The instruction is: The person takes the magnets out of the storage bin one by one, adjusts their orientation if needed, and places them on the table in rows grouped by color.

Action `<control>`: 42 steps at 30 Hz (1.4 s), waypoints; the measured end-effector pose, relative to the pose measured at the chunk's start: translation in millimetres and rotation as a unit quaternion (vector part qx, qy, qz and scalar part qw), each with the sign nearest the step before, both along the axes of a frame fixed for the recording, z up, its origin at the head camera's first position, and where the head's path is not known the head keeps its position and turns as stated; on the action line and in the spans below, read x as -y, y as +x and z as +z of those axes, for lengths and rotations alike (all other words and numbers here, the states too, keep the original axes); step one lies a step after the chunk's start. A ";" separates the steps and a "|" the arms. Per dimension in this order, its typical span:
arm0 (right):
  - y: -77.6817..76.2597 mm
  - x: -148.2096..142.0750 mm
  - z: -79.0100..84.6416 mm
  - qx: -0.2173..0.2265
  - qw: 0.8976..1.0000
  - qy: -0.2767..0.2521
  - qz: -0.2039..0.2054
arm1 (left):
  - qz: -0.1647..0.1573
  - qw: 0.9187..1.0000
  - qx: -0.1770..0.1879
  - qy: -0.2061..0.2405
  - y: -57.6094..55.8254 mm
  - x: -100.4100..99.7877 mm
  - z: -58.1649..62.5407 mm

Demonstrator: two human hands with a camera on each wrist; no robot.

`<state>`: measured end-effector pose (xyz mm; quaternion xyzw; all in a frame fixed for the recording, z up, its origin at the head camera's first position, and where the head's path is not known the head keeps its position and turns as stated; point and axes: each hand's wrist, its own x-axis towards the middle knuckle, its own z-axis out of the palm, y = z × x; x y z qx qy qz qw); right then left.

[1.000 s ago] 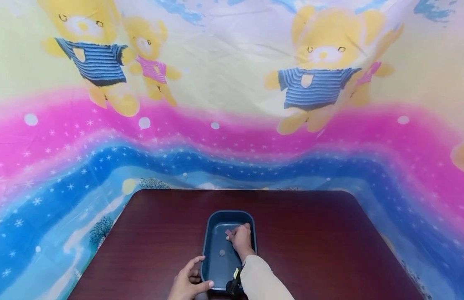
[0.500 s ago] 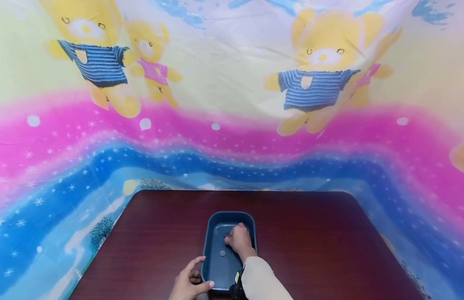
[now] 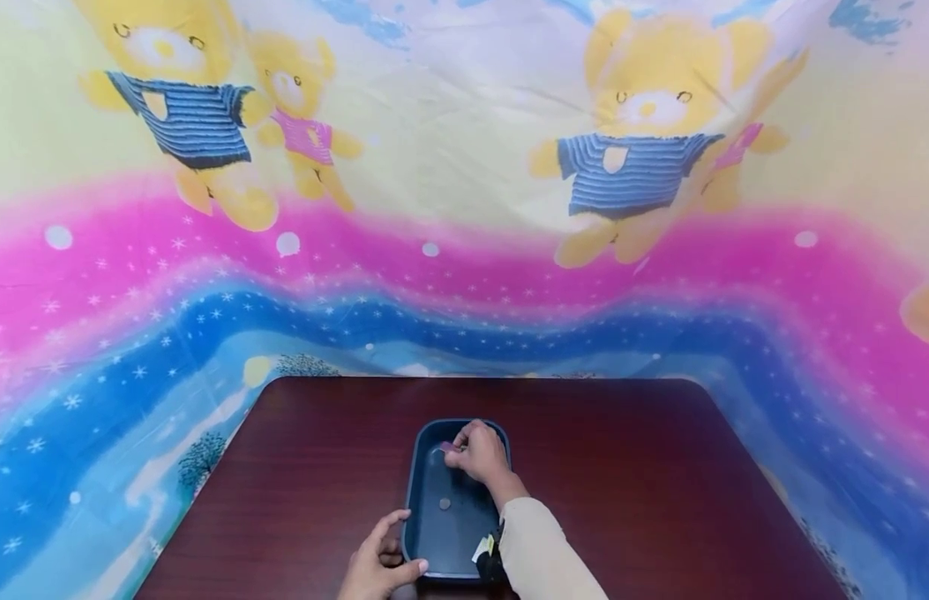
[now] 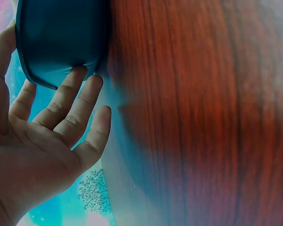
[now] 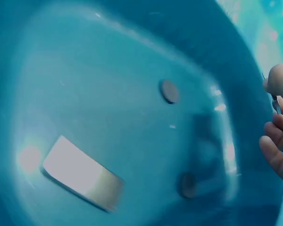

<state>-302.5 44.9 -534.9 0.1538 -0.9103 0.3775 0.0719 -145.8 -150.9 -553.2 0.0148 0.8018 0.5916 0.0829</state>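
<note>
A dark blue-grey tray [image 3: 457, 546] lies on the table. My left hand [image 3: 380, 560] holds its near left corner, thumb at the near edge and index finger along the left side. In the left wrist view, other fingertips [image 4: 79, 70] touch the outside of the tray wall. Over the far end, my right hand [image 3: 482, 454] pinches a small, flat pinkish piece [image 3: 447, 447]; only its thin edge shows in the right wrist view. A small round grey disc [image 3: 445, 503] rests mid-tray. That wrist view also shows a second disc [image 5: 187, 184] and a pale rectangular piece [image 5: 80, 174] on the tray floor.
The reddish-brown table [image 3: 629, 483] extends around the tray on both sides. Behind it hangs a cloth [image 3: 464, 167] printed with teddy bears. A beige sleeve [image 3: 546, 550] and a black wrist camera [image 3: 488, 557] overlap the tray's right side.
My right hand dips slightly, then moves toward the tray's far end, with the pinkish piece showing again at its fingertips. The left hand stays at the tray's corner.
</note>
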 end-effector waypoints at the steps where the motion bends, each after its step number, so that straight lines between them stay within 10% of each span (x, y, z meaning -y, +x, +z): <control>1: 0.2 -0.2 3.9 -0.004 1.000 -0.001 0.009 | 0.001 1.000 -0.001 0.000 0.1 0.1 -0.1; 16: 18.1 -4.1 37.4 -0.026 0.994 0.005 0.102 | -0.004 0.999 0.001 0.032 0.0 1.0 0.5; 42: 33.3 -41.9 37.9 -0.049 0.992 -0.035 0.108 | -0.004 0.997 0.021 0.072 2.0 -0.3 -4.6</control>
